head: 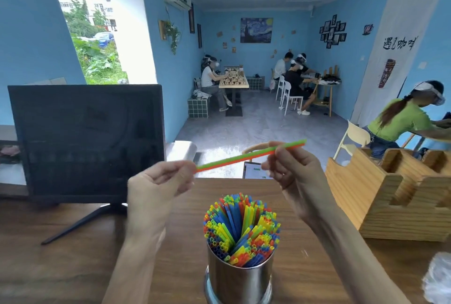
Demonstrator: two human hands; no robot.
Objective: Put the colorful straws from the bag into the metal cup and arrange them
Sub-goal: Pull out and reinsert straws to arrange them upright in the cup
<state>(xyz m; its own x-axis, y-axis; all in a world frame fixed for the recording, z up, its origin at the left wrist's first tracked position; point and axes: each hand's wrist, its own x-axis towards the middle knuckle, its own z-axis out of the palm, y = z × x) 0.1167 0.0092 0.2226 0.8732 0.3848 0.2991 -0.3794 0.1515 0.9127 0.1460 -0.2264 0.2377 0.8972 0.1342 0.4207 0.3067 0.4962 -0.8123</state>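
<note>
Above the nearly full metal cup (240, 277), left hand (159, 181) and right hand (290, 169) each pinch two last straws (244, 157), not yet inserted.

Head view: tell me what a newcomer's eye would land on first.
The shiny metal cup at bottom centre, packed with upright colourful plastic straws. Above it, the left hand and right hand pinch a green and orange straw pair between them. A dark monitor stands left.
</note>
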